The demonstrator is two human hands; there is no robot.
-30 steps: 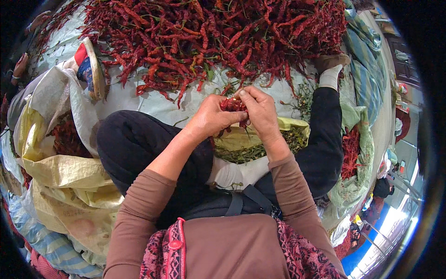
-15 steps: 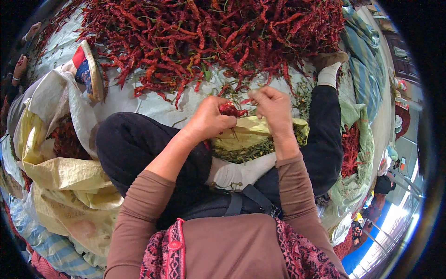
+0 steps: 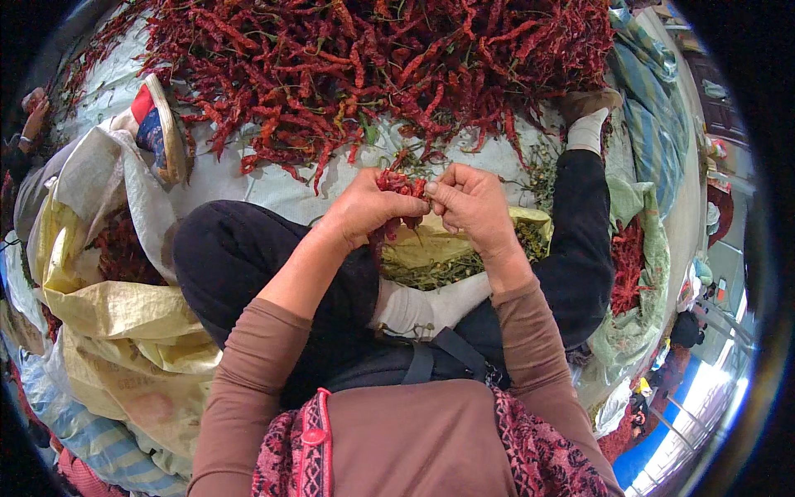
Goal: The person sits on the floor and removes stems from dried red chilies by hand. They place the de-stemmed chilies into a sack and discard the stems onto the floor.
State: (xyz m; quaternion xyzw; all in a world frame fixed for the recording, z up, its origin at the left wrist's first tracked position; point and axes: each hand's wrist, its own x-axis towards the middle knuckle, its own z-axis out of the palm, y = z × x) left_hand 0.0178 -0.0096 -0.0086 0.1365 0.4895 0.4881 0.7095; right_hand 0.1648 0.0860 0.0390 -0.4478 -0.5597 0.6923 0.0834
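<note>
A small bunch of dried red chili peppers [image 3: 404, 184] is gripped in my left hand [image 3: 362, 205], its thumb laid across them. My right hand [image 3: 474, 205] meets the bunch from the right, thumb and forefinger pinched against the pepper ends. Whatever sits between those fingertips is too small to make out. Just below both hands, a yellow sack [image 3: 414, 245] lies open between my legs, with green stems [image 3: 435, 272] in it. Beyond the hands spreads a large heap of red chili peppers [image 3: 373, 74].
The heap rests on a white sheet [image 3: 215, 189]. At my left stands a pale yellow woven sack [image 3: 124, 302] with dark red peppers inside. A light green sack [image 3: 654, 273] holding red peppers is at my right. A shoe [image 3: 159, 128] shows at the far left.
My right hand has come left, from apart to touching the bunch. In my left hand, the peppers have turned and more of them show.
</note>
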